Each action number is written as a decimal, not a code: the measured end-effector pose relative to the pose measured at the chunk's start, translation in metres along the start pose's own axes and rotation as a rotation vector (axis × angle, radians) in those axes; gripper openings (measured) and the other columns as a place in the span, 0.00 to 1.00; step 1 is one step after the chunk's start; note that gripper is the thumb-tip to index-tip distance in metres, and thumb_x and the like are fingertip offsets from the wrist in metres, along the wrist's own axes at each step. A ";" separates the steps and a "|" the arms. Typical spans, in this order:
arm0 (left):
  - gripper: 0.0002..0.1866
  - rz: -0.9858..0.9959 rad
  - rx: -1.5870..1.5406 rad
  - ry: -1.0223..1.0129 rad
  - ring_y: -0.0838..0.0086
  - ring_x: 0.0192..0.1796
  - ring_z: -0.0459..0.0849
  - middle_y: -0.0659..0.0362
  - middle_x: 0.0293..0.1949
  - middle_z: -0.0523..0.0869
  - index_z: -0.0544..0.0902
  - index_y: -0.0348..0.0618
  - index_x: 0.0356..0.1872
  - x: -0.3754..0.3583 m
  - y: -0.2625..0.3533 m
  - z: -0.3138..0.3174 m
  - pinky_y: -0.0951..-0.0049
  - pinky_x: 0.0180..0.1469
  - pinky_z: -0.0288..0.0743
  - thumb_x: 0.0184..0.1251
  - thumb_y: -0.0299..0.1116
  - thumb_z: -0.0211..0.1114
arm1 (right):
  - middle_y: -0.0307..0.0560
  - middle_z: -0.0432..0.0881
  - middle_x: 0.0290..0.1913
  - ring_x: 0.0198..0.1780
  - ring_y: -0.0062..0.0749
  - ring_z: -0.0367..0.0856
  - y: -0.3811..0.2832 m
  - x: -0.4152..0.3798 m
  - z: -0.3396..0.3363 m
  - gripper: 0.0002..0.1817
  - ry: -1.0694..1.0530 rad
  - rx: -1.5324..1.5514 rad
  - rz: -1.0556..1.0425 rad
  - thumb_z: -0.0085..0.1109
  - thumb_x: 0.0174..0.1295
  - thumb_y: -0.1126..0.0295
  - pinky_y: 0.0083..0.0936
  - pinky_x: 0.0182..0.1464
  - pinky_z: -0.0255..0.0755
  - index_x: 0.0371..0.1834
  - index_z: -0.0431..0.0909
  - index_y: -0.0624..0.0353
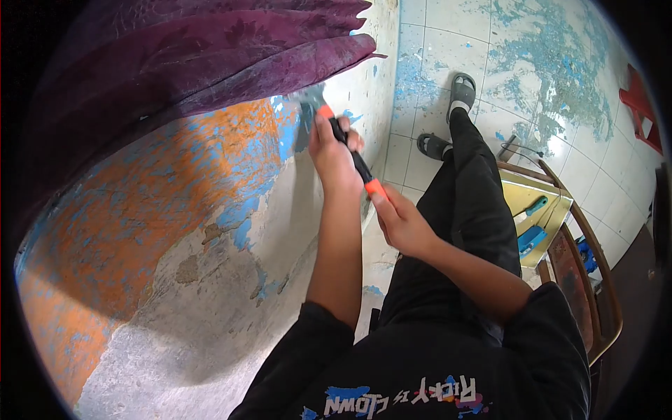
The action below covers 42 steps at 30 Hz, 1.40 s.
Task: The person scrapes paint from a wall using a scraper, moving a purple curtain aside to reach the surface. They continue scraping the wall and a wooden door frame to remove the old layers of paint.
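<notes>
A long-handled paint scraper [362,168] with a black and orange grip slants up to the wall. My left hand [334,154] is wrapped around the upper grip, just below the orange collar. Lower down, my right hand [402,220] grasps the orange end of the handle. The scraper's grey blade [308,96] lies against the wall right beneath the hem of a purple curtain [273,66]. Flaking orange and blue paint [210,168] covers this part of the wall, with bare grey plaster [210,301] below it.
To my right stands a wooden-framed chair [609,301]. A yellow board [521,199] by it carries a green-handled tool [537,205] and a blue object [532,239]. Blue paint flakes [553,70] litter the tiled floor. A red plastic piece [638,105] sits at the far right.
</notes>
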State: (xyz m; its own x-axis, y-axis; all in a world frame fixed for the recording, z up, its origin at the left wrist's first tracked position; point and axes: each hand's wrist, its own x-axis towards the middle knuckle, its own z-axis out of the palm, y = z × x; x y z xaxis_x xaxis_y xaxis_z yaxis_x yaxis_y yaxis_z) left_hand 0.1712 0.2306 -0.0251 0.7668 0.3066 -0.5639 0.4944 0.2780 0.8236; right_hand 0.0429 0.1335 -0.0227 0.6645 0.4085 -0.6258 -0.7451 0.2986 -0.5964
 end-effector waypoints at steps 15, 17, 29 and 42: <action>0.13 -0.017 0.011 0.019 0.79 0.20 0.67 0.63 0.28 0.74 0.70 0.48 0.40 0.012 -0.006 0.006 0.73 0.26 0.64 0.81 0.44 0.47 | 0.34 0.67 0.25 0.27 0.18 0.65 -0.007 0.011 -0.009 0.19 0.001 0.083 0.062 0.41 0.78 0.53 0.23 0.30 0.63 0.46 0.72 0.60; 0.11 -0.043 0.009 0.054 0.79 0.19 0.66 0.64 0.27 0.73 0.70 0.48 0.39 -0.004 -0.014 -0.006 0.73 0.25 0.63 0.81 0.43 0.49 | 0.34 0.66 0.25 0.27 0.18 0.64 0.017 -0.003 -0.002 0.18 0.020 0.037 0.017 0.41 0.78 0.54 0.23 0.31 0.63 0.46 0.72 0.59; 0.10 -0.062 0.066 0.115 0.81 0.18 0.64 0.65 0.24 0.71 0.71 0.47 0.37 0.013 -0.032 -0.012 0.75 0.22 0.61 0.77 0.39 0.56 | 0.31 0.62 0.22 0.24 0.14 0.60 0.034 0.012 -0.024 0.19 -0.010 -0.008 0.084 0.41 0.79 0.53 0.20 0.27 0.60 0.38 0.70 0.57; 0.10 -0.003 0.154 -0.104 0.80 0.21 0.67 0.65 0.26 0.70 0.72 0.45 0.41 0.024 -0.005 -0.018 0.76 0.24 0.62 0.78 0.41 0.54 | 0.31 0.64 0.18 0.17 0.14 0.61 0.009 0.020 0.010 0.18 -0.028 0.261 0.108 0.39 0.78 0.54 0.17 0.20 0.57 0.49 0.73 0.57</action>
State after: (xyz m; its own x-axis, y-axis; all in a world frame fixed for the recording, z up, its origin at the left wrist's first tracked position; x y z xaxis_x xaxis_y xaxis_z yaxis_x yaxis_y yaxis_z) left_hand 0.1798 0.2533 -0.0437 0.7994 0.2079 -0.5636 0.5477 0.1334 0.8260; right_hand 0.0487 0.1533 -0.0354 0.5817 0.4723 -0.6623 -0.8030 0.4631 -0.3751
